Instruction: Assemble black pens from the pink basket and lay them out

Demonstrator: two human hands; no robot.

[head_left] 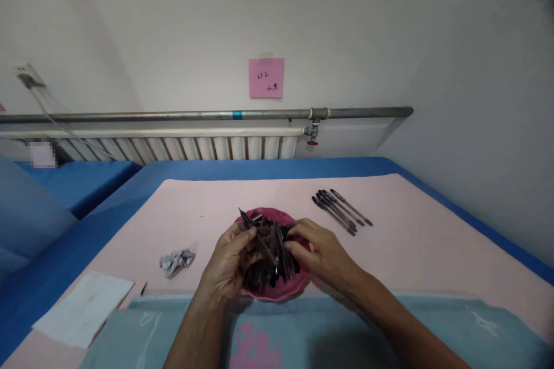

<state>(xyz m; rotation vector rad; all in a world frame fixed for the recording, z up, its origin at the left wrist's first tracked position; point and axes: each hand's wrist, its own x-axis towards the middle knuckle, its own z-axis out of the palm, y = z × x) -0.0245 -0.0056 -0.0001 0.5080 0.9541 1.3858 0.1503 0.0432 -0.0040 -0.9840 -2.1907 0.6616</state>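
A round pink basket (281, 294) full of dark pen parts stands on the pink sheet in front of me. Over its left side, my left hand (231, 256) pinches an uncapped pen (264, 242) between thumb and fingers, its tip pointing up and left. At the basket's right side is my right hand (318, 245), fingers curled in among the dark pieces. What those fingertips hold is too dark to make out. Beyond the right hand, several capped black pens (340, 210) lie side by side on the sheet.
Left of the basket lies a crumpled grey-white wad (176, 262). A white paper sheet (84, 308) and a small dark piece (143, 289) lie nearer to me. Blue-green cloth (415, 328) covers the near edge. A radiator (234, 147) and pipe (182, 117) run along the wall.
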